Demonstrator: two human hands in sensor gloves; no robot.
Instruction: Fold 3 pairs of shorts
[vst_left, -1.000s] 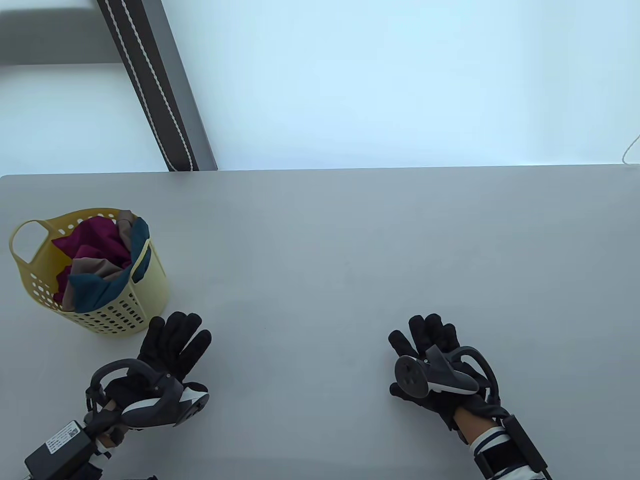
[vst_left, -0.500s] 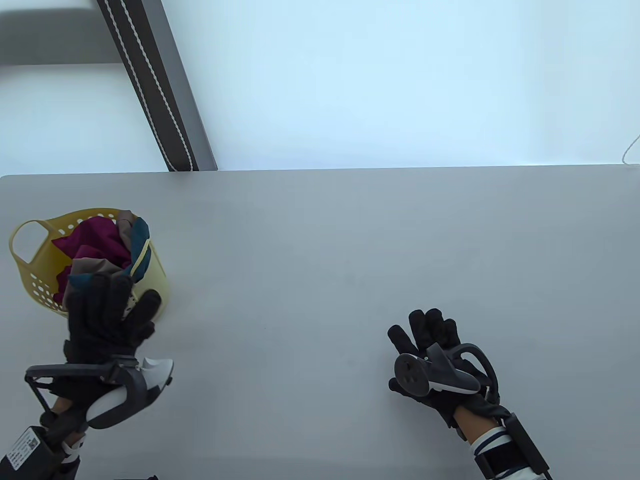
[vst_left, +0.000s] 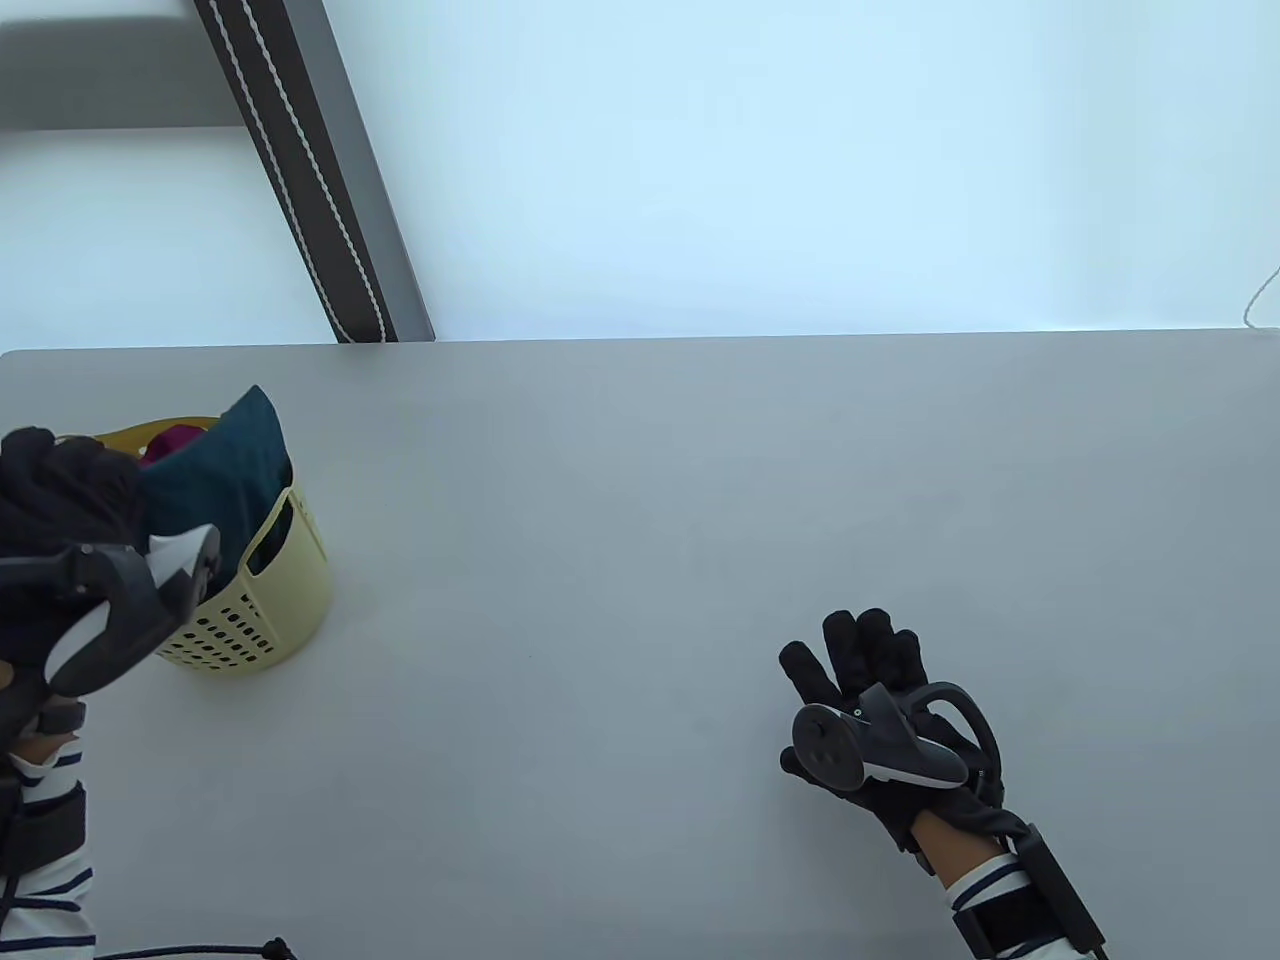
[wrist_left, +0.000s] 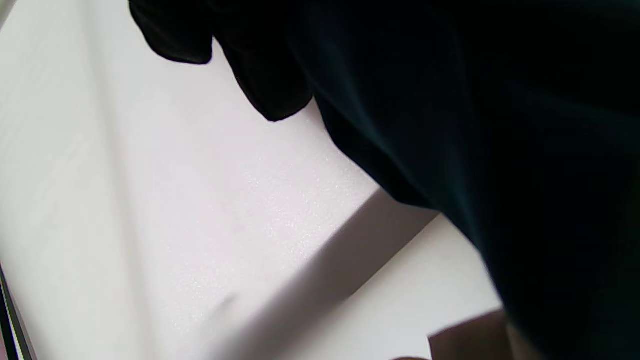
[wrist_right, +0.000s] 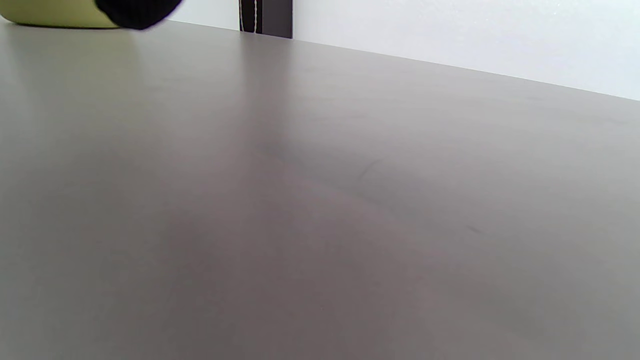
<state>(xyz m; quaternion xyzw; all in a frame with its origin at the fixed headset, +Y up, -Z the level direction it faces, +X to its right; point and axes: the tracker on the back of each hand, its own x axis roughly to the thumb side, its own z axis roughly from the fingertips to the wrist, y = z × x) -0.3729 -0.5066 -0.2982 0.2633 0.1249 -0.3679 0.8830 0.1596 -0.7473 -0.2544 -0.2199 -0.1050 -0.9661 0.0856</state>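
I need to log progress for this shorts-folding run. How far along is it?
Nothing looks folded yet: no shorts lie on the grey table. In hand: the left hand is pulling teal fabric shorts from the yellow perforated plastic basket. The right hand rests open. All three folds remain.

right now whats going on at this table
A person in sensor gloves is starting a shorts-folding job. The left hand is up at the yellow basket on the table's left side, lifting the teal shorts out of it; a bit of magenta fabric still shows inside. The right hand rests flat and open on the grey table, holding nothing. No shorts are laid out or folded on the table yet.
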